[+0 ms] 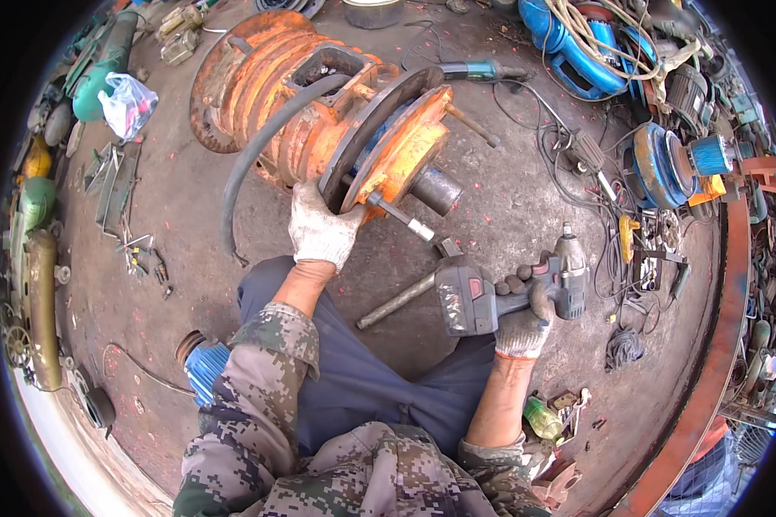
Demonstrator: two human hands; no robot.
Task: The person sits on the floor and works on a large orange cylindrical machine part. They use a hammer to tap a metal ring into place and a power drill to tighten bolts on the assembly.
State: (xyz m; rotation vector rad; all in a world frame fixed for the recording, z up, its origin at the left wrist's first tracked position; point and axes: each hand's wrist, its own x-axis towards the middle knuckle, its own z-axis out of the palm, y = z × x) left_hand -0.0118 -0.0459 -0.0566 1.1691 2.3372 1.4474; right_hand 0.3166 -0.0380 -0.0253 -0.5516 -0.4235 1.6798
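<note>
Stained grey-brown workshop floor point(181, 250), flecked red: plastic bag point(129, 105) at 10 o'clock, blue equipment point(582, 73) btwn 1 & 2, rust-red edging point(735, 276) from 3 to 5. Gloved L hand point(323, 228), at 10, touches the lower flanged end of a big ribbed orange machine point(315, 129) lying at 11; fingertips partly hidden, can't tell how wide. Gloved R hand point(526, 317), btwn 3 & 4, wraps the handle of a cordless impact wrench point(571, 263). Machine's long axis runs approx 10 to 4, shaft stub point(437, 189) twd 4; wrench nose points to 12, battery point(467, 299) to 9.
</note>
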